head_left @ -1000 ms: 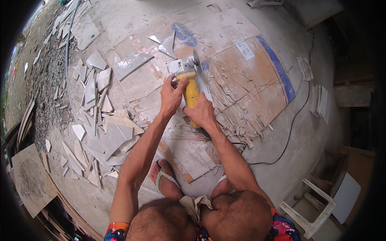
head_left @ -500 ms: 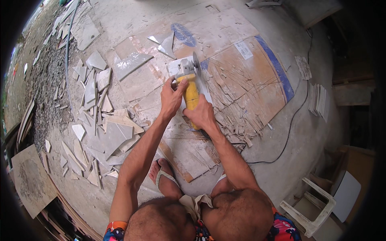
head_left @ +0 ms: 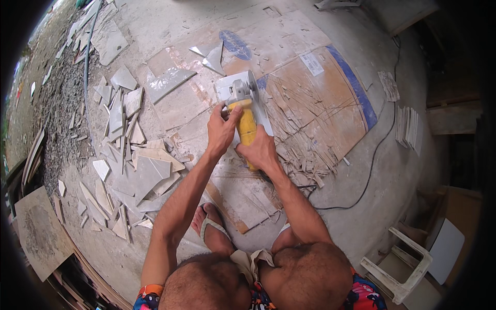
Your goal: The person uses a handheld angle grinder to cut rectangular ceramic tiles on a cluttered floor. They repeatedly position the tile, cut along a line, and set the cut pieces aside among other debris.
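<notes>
A yellow angle grinder [head_left: 247, 124] with a grey metal head lies across a white tile [head_left: 225, 88] on the dusty cardboard. My left hand [head_left: 222, 132] grips its front, thumb across the yellow body just behind the head. Around the rear of the body, my right hand [head_left: 260, 150] is wrapped, and its underside is hidden. The cutting disc [head_left: 252, 81] stands on edge at the right of the head, over the tile's right part. Whether the disc touches the tile I cannot tell.
Broken tile pieces [head_left: 152, 175] pile up at the left. Thin cut strips [head_left: 310, 165] litter the cardboard [head_left: 330, 103] on the right. A black cord [head_left: 369, 178] runs across the right floor. Stacked tiles [head_left: 408, 126] stand farther right, and a white plastic stool [head_left: 408, 274] lies lower right.
The grinder and both hands have shifted slightly toward me and a little right. More of the white tile shows beyond the head. Both hands keep their hold.
</notes>
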A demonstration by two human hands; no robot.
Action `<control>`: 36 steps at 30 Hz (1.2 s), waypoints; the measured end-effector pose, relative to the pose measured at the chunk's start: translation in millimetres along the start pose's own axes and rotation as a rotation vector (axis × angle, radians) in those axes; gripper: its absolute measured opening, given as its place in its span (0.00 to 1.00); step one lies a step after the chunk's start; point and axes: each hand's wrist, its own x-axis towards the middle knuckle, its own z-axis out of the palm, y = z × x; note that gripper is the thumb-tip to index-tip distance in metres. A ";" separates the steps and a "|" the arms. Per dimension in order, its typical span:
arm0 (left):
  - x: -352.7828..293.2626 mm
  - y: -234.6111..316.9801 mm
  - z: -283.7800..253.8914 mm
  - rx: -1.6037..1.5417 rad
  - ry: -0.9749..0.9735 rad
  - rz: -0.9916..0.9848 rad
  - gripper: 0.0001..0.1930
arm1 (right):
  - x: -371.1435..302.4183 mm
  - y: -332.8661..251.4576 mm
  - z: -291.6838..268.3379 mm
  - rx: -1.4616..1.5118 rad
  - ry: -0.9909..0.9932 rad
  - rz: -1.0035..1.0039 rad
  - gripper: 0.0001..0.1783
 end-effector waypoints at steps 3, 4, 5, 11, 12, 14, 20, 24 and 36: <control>-3.6 1.6 -0.9 -0.015 -0.026 -0.004 0.41 | -2.7 1.7 -0.3 0.018 -0.002 0.003 0.36; -5.0 2.1 -0.9 -0.014 -0.033 -0.001 0.40 | -3.8 2.2 -0.3 0.018 0.001 0.002 0.36; -6.5 2.6 -0.7 -0.017 -0.040 -0.004 0.39 | -4.9 2.8 -0.3 0.017 0.002 0.003 0.36; -12.7 3.2 -0.5 -0.023 -0.052 -0.016 0.37 | -9.6 5.9 0.6 0.005 0.008 0.013 0.36; -13.5 3.3 -0.8 -0.030 -0.061 -0.021 0.37 | -10.3 6.4 0.8 0.012 0.007 0.015 0.36; -15.9 3.9 -1.1 -0.011 -0.046 -0.017 0.40 | -12.1 7.3 1.4 0.009 0.010 0.014 0.35; -23.5 5.0 -1.5 0.003 -0.072 -0.051 0.41 | -17.8 11.5 2.0 0.011 0.015 0.017 0.35; -25.9 0.4 1.3 -0.029 -0.032 -0.016 0.42 | -20.6 15.1 3.5 0.001 0.030 0.006 0.36; -32.1 -8.4 2.1 0.000 -0.033 0.003 0.41 | -29.9 20.9 4.4 -0.007 0.030 0.018 0.34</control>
